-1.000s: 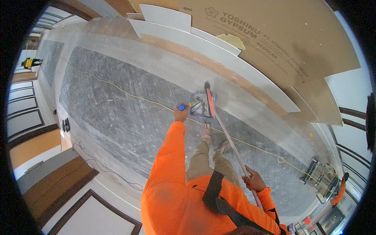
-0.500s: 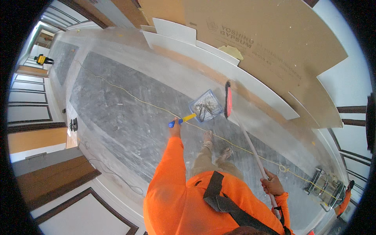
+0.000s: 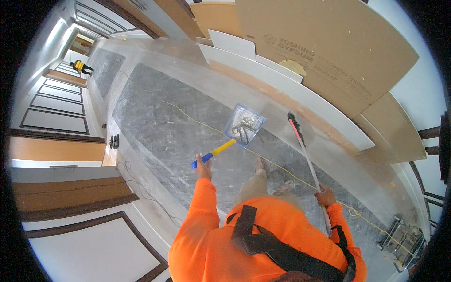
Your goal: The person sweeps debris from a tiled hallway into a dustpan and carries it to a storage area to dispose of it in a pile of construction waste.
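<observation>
Head view, sole camera. Contents as follows.

Left hand: orange sleeve; fingers closed round the blue end of a blue-and-yellow handle.

Dustpan: joined to the yellow end of that handle; square, clear bluish pan, ahead of the person near the middle of the scene, turned slantwise. Whether its base touches the floor cannot be told.

Debris: dark strips and pale dusty bits, lying inside the dustpan.

Right hand: orange sleeve; fingers wrapped round a pale shaft, low on the person's right.

Broom: at the far end of that shaft; reddish-pink block, black bristles; right of the dustpan and apart from it, near the leaning boards. Contact with the floor cannot be judged.

Floor: dusty dark grey field, paler border.

Cord: pale yellow, running slantwise across the floor, looped at this point.

Brown board: large, printed, upper right; white-faced strips along its lower side.

Metal-framed equipment: lower right, the cord crossing it.

Dark shoes: one pair, left, beside the wall.

Second person: far upper left, yellow-and-black clothing, well apart.

White panel: lower left, dark brown trim.
</observation>
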`<state>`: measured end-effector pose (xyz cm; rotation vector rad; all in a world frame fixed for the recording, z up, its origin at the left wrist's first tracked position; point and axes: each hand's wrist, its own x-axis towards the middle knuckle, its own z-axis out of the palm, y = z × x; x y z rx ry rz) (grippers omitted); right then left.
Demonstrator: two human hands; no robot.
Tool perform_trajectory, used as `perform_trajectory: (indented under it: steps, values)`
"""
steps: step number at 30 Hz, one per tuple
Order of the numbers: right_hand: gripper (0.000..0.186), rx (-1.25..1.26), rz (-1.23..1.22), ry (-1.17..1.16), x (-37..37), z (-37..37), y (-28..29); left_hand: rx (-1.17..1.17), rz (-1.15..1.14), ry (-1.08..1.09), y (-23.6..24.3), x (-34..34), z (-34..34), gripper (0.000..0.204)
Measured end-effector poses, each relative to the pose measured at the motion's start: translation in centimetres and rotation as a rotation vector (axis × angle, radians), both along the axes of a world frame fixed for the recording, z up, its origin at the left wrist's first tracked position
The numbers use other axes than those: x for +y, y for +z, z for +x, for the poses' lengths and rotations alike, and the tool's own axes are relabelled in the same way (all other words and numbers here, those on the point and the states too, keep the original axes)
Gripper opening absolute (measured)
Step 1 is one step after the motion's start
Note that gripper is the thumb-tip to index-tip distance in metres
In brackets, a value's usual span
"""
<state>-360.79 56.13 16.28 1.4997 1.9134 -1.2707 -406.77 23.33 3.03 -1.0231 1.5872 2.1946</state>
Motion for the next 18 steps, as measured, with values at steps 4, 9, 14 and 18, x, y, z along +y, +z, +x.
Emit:
perform_trajectory:
  steps: [4,9,14,18]
  values:
    - [0.046,-0.022,-0.062,-0.131,-0.7,-1.5,-3.0,-0.002,-0.001,0.075,-0.2,-3.7,-2.0,0.052]
    - [0.031,-0.138,-0.112,-0.242,-4.9,-6.1,-3.2,0.009,-0.009,0.153,-2.4,-8.4,-6.6,0.052]
    - [0.026,-0.281,0.06,0.006,-9.4,-14.2,-1.4,-0.077,0.033,0.258,-3.3,-13.9,-13.0,0.05]
    - [0.024,-0.273,0.064,0.085,-11.4,-22.1,-1.6,-0.057,0.027,0.294,-3.1,-19.2,-18.7,0.046]
